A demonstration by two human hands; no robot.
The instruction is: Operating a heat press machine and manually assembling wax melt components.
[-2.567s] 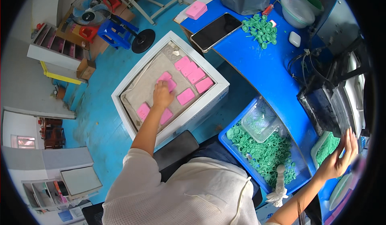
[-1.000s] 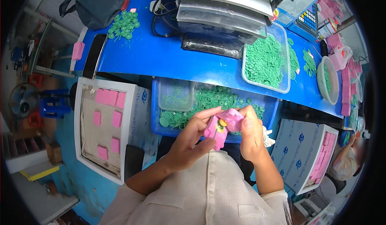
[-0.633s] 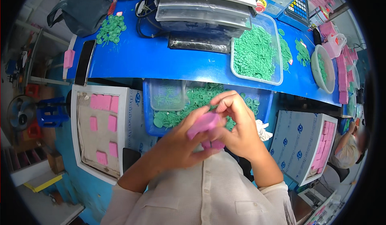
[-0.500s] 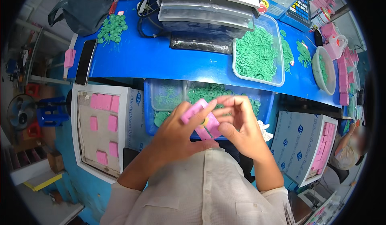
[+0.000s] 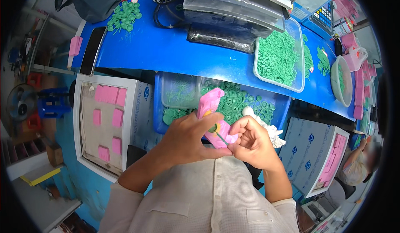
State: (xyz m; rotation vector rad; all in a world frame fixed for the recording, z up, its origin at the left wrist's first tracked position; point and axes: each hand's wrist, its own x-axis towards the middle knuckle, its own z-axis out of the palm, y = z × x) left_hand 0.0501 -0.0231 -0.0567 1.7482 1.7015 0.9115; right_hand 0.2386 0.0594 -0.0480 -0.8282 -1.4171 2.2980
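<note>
In front of my chest, my left hand is wrapped round a pink rubber mould. The mould is spread apart, one flap standing up and the other lying lower toward my right hand. In the lower half sits a green wax piece, a round head with a thin stem running down to the right. My right hand has its thumb and fingertips closed at that half's right edge, near the stem's end. Whether the stem itself is pinched is hidden.
Below the blue table is a blue tray of green wax pieces. A clear tub of green pieces stands right, beside a white bowl. White-framed boxes with pink moulds flank me. Crumpled white cloth lies by my right hand.
The mould has been opened wider, its upper flap now standing up and the green piece showing more. My right hand has closed from loosely curled fingers onto the mould's edge. The view has shifted slightly.
</note>
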